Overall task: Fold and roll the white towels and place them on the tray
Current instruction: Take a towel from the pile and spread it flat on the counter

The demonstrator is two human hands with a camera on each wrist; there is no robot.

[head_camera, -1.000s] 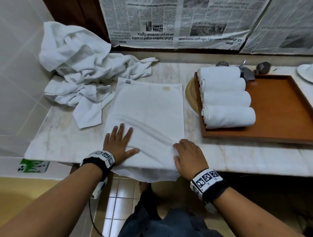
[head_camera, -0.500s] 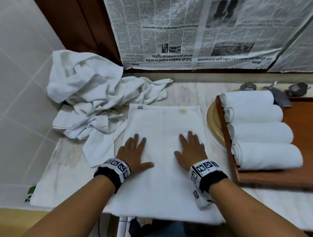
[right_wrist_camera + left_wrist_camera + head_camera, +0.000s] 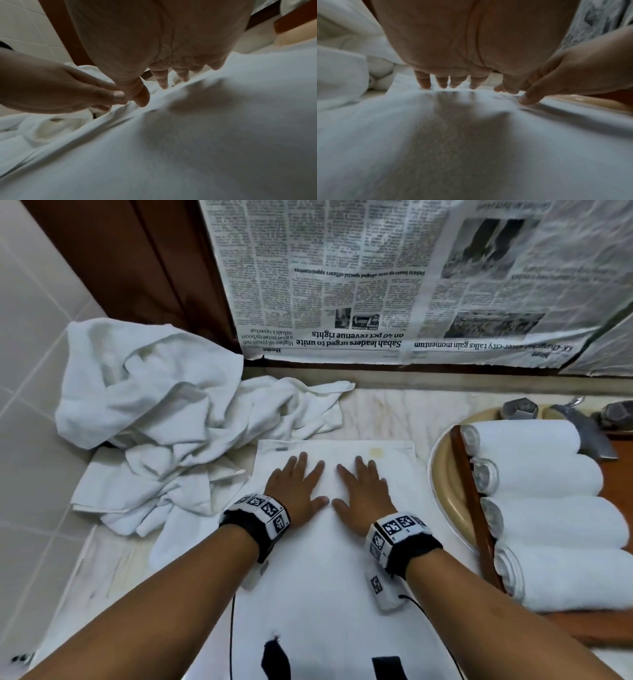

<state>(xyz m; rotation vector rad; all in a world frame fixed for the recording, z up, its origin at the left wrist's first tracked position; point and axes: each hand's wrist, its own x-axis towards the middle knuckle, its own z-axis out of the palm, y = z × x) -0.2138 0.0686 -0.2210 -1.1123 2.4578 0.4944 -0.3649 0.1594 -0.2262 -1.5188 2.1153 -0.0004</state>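
A white towel point(image 3: 335, 542) is laid flat on the marble bench point(image 3: 383, 412), its far hem lying parallel to the back edge and its near end reaching the front edge. A small yellowish stain point(image 3: 376, 452) is seen near its far right corner. The left hand point(image 3: 297, 491) and the right hand point(image 3: 363, 494) are pressed palm-down on the towel's far half, side by side, fingers straight and spread, thumbs nearly touching; nothing is gripped by either. In the left wrist view the fingertips point(image 3: 424, 83) are seen resting on the cloth. Compared with half a second ago, both hands have been moved farther up the towel toward its far hem and brought closer together; a second ago they were placed at its near end, by the front edge.

Toward the bench's left back corner, a heap of loose white towels point(image 3: 171, 433) is piled against the tiled wall, touching the flat towel's left side. At the right, four rolled towels point(image 3: 541, 508) are lined up in a row on the wooden tray point(image 3: 471, 508), which sits over a beige basin point(image 3: 445, 491). Newspaper point(image 3: 411, 285) is hung above the back edge.
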